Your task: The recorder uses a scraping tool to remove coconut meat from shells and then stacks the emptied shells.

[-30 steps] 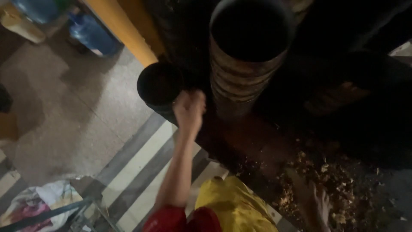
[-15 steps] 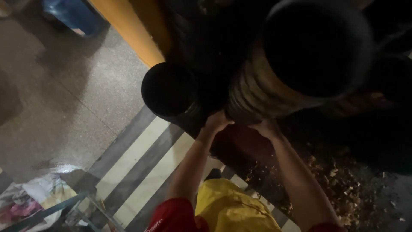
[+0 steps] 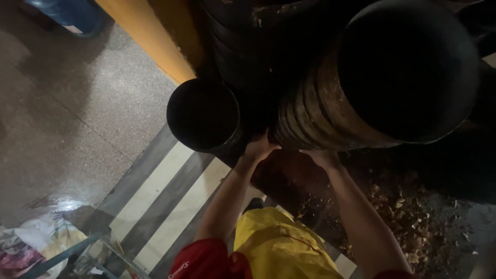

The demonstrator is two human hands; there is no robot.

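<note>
A tall stack of dark nested pots (image 3: 361, 98) with ribbed, dirt-streaked sides leans toward me at the upper right. My left hand (image 3: 258, 148) presses against its lower left side. On the underside of the stack, my right hand (image 3: 320, 157) grips the bottom. Both arms reach up from red sleeves over a yellow garment (image 3: 279, 248). A smaller stack of black pots (image 3: 204, 114) stands just left of my left hand.
A yellow pillar (image 3: 150, 36) rises behind the pots. Brown dry debris (image 3: 403, 217) covers the dark ground at the lower right. A striped grey and cream floor strip (image 3: 155, 196) runs diagonally. Coloured bags (image 3: 31, 243) lie at the lower left; a blue container (image 3: 67, 13) stands at the top left.
One second ago only my left hand was raised near the small pot stack. Both hands have since come onto the large stack, which fills more of the view.
</note>
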